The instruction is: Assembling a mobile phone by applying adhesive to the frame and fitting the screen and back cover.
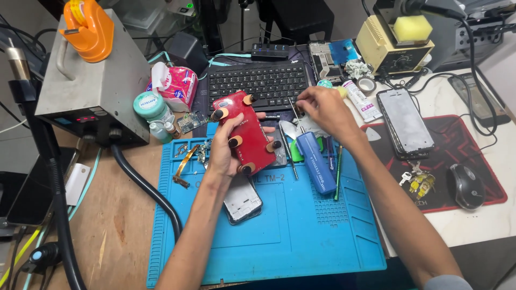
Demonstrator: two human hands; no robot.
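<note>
My left hand (228, 145) grips a red phone (244, 131) with its back cover up, held over the blue work mat (290, 225). Several orange-brown finger caps sit on my left fingertips around the phone's edges. My right hand (322, 107) reaches toward the mat's far edge with its fingers pinched near thin tweezers (294, 110); whether it holds them I cannot tell. A blue electric screwdriver (317, 161) lies on the mat just under my right wrist. A phone frame (243, 203) lies below my left hand.
A black keyboard (258, 80) sits behind the mat. A grey hot-air station (88, 80) stands at the left with its black hose (148, 188). To the right, a dark phone (404, 123), keys (416, 182) and a mouse (466, 185) rest on a red-black pad. A soldering station (392, 45) stands behind.
</note>
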